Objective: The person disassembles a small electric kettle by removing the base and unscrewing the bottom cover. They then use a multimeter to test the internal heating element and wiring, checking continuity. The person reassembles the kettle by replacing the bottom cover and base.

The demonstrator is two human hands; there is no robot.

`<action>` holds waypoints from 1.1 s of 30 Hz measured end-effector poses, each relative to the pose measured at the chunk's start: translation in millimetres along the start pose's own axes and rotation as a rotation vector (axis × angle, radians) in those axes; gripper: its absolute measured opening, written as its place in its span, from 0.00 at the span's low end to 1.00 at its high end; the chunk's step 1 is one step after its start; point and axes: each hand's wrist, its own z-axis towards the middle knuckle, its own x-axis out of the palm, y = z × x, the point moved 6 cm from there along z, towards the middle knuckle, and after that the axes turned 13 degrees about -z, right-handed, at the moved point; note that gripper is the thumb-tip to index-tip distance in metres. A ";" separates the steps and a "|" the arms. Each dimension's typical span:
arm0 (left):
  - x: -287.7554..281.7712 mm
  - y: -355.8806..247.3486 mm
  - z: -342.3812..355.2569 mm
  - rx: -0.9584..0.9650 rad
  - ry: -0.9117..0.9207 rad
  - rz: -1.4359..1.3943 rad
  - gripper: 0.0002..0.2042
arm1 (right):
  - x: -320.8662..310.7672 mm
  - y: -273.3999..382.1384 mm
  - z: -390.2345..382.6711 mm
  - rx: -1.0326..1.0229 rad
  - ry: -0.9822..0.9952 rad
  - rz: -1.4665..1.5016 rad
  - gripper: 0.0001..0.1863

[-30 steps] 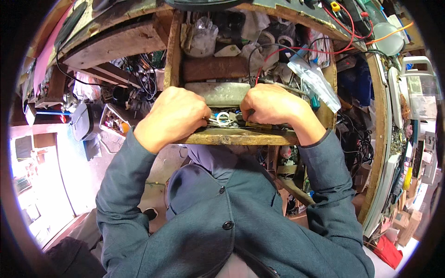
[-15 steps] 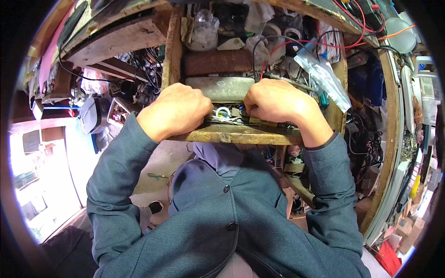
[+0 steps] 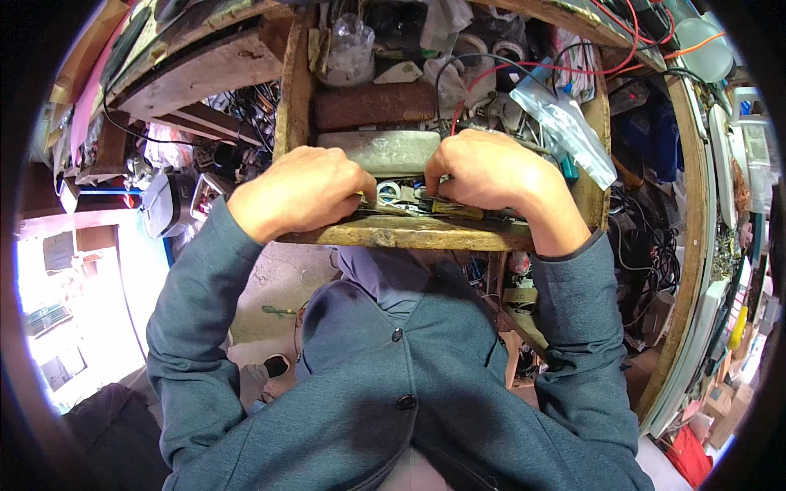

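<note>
I have the left hand (image 3: 301,192) and right hand (image 3: 490,173) curled inside the wooden drawer (image 3: 401,234); I cannot tell whether their fingers clamp anything. Between them lies a white ring (image 3: 396,195), just beside a grey block (image 3: 381,150).

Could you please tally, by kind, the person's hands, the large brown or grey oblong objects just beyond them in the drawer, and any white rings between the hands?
Hands: 2 (left hand, right hand)
Oblong objects: 2 (brown block, grey block)
White ring: 1
Total: 5
</note>
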 end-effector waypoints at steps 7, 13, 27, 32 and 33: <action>10.7 -2.1 11.4 0.045 -0.087 0.186 0.06 | 9.3 -6.7 -2.4 0.047 0.071 -0.133 0.10; 17.6 -9.6 23.0 0.136 -0.028 0.281 0.07 | 15.8 -13.0 -1.6 0.010 0.074 -0.116 0.11; 10.5 2.6 19.4 0.056 -0.084 -0.053 0.08 | -8.9 -13.9 -12.4 -0.033 0.076 0.166 0.11; -4.0 -0.7 9.7 0.112 -0.167 -0.194 0.08 | -41.7 -9.8 -19.5 -0.124 -0.209 0.338 0.22; -6.3 0.7 10.4 0.131 -0.184 -0.257 0.09 | -43.1 -11.1 -21.5 -0.101 -0.182 0.510 0.19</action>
